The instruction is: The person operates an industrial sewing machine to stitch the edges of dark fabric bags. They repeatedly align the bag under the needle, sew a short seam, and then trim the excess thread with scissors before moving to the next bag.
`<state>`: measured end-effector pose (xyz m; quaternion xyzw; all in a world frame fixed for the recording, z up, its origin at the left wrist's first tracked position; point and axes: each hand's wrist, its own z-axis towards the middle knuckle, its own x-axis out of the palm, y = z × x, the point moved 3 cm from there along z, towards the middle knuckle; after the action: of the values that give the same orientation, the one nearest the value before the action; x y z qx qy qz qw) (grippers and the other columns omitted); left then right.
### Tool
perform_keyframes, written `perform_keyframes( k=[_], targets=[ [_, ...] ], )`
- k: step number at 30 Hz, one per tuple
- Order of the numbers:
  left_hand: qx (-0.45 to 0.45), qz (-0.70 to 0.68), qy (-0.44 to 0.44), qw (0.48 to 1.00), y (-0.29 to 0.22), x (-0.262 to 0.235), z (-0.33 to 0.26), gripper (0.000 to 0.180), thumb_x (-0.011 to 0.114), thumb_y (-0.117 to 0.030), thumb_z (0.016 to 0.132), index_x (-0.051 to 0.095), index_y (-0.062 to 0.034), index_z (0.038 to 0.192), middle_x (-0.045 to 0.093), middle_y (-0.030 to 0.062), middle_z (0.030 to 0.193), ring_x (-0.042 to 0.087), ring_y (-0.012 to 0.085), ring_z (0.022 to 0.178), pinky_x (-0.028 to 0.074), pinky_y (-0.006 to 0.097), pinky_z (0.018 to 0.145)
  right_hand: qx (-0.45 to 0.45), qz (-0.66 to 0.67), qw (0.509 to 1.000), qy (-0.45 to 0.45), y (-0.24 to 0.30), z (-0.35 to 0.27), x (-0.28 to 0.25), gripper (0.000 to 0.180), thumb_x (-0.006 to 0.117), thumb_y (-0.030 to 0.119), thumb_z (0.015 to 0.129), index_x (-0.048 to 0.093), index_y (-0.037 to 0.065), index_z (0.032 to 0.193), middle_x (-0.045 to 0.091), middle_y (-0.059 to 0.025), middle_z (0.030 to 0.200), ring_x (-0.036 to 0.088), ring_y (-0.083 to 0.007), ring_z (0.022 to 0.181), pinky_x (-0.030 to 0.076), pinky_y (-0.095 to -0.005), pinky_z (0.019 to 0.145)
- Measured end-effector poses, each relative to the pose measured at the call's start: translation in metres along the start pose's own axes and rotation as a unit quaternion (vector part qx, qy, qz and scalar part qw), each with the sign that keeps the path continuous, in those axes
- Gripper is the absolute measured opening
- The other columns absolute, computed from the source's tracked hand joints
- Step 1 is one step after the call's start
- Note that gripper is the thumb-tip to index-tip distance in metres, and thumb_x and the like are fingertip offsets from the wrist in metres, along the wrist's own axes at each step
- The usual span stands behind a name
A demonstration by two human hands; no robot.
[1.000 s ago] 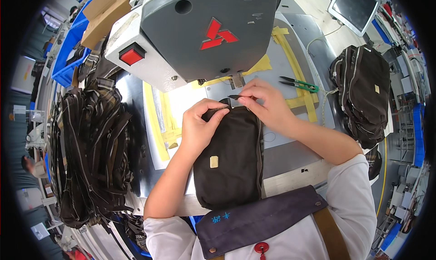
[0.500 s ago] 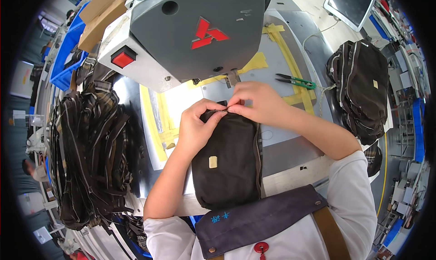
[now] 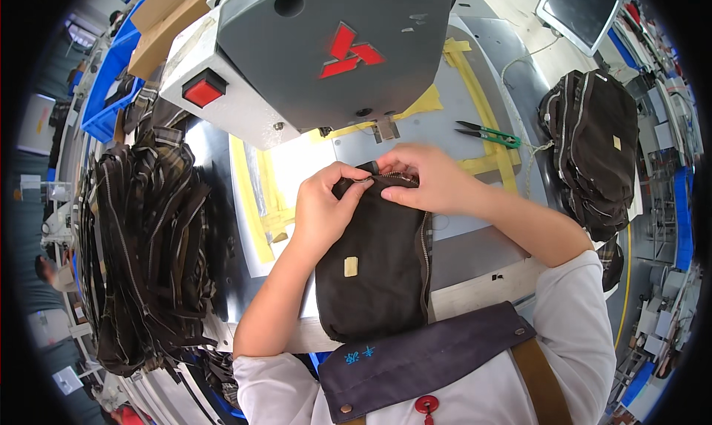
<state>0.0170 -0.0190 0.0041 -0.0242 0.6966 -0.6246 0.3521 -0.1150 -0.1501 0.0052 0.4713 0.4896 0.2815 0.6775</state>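
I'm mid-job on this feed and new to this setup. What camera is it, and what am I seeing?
There is no robot here: a person works bare-handed, filmed from above by a wide head-worn camera, so straight edges bend. The left hand pinches the top edge of a dark zippered pouch; the right hand grips that edge beside it. The grey block ahead is a machine head, probably for sewing. Green-handled snips lie on the plate, near yellow tape. Dark fabric pieces are heaped left; similar pouches sit right.
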Motion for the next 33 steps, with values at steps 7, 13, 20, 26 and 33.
perform_keyframes(
  k=[7,13,20,26,33],
  targets=[
    [0.027,0.014,-0.022,0.999,-0.006,0.001,-0.001,0.010,0.074,-0.005,0.078,0.068,-0.0017,0.085,0.070,0.0085,0.085,0.067,0.0194,0.075,0.052,0.028,0.070,0.090,0.074,0.993,-0.015,-0.010,-0.001,0.004,0.019,0.067,0.013,0.085,0.067,-0.002,0.096,0.067,-0.0115,0.085,0.061,-0.0154,0.074,0.049,-0.0298,0.069],
    [0.346,0.182,-0.115,0.913,-0.022,-0.001,-0.006,0.013,0.077,-0.002,0.069,0.066,-0.0075,0.075,0.068,0.0034,0.102,0.067,0.0199,0.075,0.054,0.029,0.064,0.134,0.078,0.987,-0.044,-0.006,0.000,0.005,0.016,0.066,0.011,0.086,0.067,-0.003,0.092,0.066,-0.0112,0.081,0.061,-0.0154,0.071,0.049,-0.0302,0.066],
    [0.111,0.021,-0.036,0.993,-0.009,0.001,0.004,0.011,0.075,-0.009,0.078,0.068,-0.0031,0.084,0.069,0.0085,0.100,0.068,0.0209,0.083,0.054,0.030,0.071,0.025,0.031,0.998,-0.038,-0.002,-0.001,0.004,0.015,0.066,0.011,0.085,0.067,-0.003,0.090,0.066,-0.0103,0.083,0.062,-0.0161,0.070,0.049,-0.0298,0.064],
    [-0.032,-0.042,0.062,0.997,0.000,-0.003,0.006,0.017,0.074,-0.011,0.082,0.069,0.0015,0.093,0.071,0.0090,0.083,0.065,0.0132,0.076,0.051,0.027,0.073,0.029,0.025,0.999,-0.032,0.004,0.001,0.004,0.013,0.067,0.010,0.086,0.065,-0.002,0.092,0.065,-0.0099,0.080,0.061,-0.0155,0.069,0.049,-0.0289,0.064],
    [-0.032,-0.037,0.047,0.998,0.001,-0.002,0.005,0.016,0.074,-0.011,0.082,0.070,0.0014,0.093,0.071,0.0079,0.081,0.064,0.0114,0.073,0.050,0.025,0.071,0.093,0.131,0.987,-0.021,-0.011,0.003,0.004,0.014,0.065,0.009,0.087,0.063,-0.002,0.097,0.065,-0.0084,0.079,0.061,-0.0135,0.069,0.049,-0.0288,0.065]
  ],
)
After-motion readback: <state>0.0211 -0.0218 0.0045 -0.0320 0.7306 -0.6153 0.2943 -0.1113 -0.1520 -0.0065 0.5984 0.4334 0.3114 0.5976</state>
